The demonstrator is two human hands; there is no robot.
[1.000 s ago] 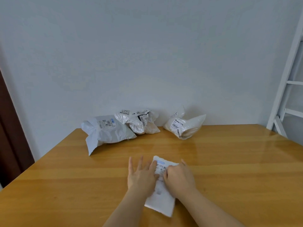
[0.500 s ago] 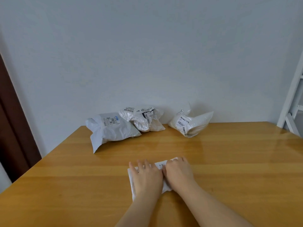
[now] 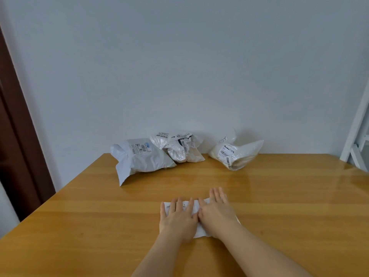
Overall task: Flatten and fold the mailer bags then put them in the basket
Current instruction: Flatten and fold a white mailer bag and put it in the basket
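We see both palms flat on a small folded white mailer bag [image 3: 196,208] near the front of the wooden table [image 3: 99,226]. The left hand [image 3: 178,217] and right hand [image 3: 217,213] press side by side, fingers straight. Along the back wall sit a grey mailer [image 3: 139,156], a crumpled white mailer [image 3: 179,148] and a clear bag [image 3: 237,152].

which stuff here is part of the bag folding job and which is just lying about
Job:
- small white folded mailer bag, pressed flat by left hand and right hand
- grey plastic mailer bag
- crumpled white mailer bag
- translucent white mailer bag

Lying about:
- white ladder frame
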